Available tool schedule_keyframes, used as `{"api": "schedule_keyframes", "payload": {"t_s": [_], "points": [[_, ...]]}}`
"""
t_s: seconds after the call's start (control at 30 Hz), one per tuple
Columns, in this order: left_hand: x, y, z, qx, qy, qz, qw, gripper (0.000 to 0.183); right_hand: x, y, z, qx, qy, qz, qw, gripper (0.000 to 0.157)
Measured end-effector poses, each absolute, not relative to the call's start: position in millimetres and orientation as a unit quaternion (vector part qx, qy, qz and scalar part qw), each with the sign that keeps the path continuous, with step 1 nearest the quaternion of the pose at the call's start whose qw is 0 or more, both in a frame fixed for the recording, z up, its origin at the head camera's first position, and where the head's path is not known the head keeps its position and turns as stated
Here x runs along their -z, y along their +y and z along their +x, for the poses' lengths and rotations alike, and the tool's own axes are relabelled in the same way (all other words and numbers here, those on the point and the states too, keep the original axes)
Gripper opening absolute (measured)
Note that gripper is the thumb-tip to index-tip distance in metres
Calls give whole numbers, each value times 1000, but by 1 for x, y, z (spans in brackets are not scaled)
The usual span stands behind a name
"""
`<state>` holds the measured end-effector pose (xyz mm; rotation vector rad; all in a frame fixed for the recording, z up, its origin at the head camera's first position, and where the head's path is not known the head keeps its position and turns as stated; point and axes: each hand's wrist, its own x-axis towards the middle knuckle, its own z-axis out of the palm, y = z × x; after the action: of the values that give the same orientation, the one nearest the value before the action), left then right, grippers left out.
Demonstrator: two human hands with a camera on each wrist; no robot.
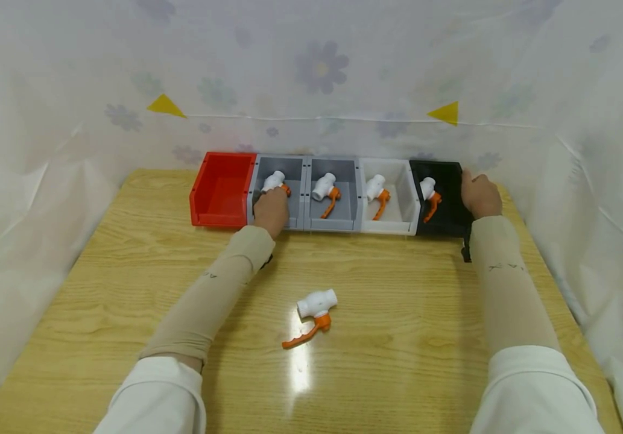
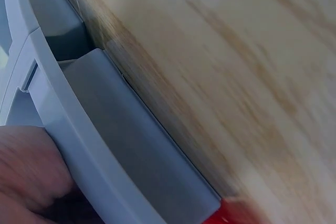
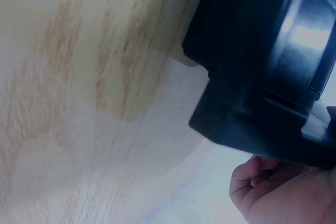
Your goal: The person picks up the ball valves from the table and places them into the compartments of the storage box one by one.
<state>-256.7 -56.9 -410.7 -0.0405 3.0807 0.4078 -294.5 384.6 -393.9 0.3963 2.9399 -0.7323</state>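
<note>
My left hand (image 1: 271,212) reaches over the front of the left grey bin (image 1: 293,222), beside a white ball valve (image 1: 274,181) with an orange handle. The hand overlaps part of that handle; its fingertips are hidden, so I cannot tell whether they grip it. In the left wrist view the hand (image 2: 29,169) lies just behind the grey front rim. My right hand (image 1: 482,194), fingers curled, grips the right side wall of the black bin (image 1: 452,208). The right wrist view shows curled fingers against the black wall. Another ball valve (image 1: 428,188) lies in the black bin.
A red bin (image 1: 223,208) with nothing in it stands at the row's left end. The second grey bin (image 1: 333,224) and the white bin (image 1: 392,226) each hold a ball valve. One more ball valve (image 1: 316,304) lies on the wooden table (image 1: 387,361). A patterned curtain hangs behind.
</note>
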Motion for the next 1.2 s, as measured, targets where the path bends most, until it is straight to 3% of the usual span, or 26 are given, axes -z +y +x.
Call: {"api": "schedule_keyframes", "payload": {"t_s": [0.53,0.87,1.2], "points": [[409,-55,-258,-140,990,-17,17,21,396,390,-293,241,961,130,38,87],[406,-57,-254,-160,986,-14,47,22,403,391,-295,236,961,134,49,90],[400,-67,-245,-139,988,59,-37,19,399,389,-299,237,961,136,41,89]]}}
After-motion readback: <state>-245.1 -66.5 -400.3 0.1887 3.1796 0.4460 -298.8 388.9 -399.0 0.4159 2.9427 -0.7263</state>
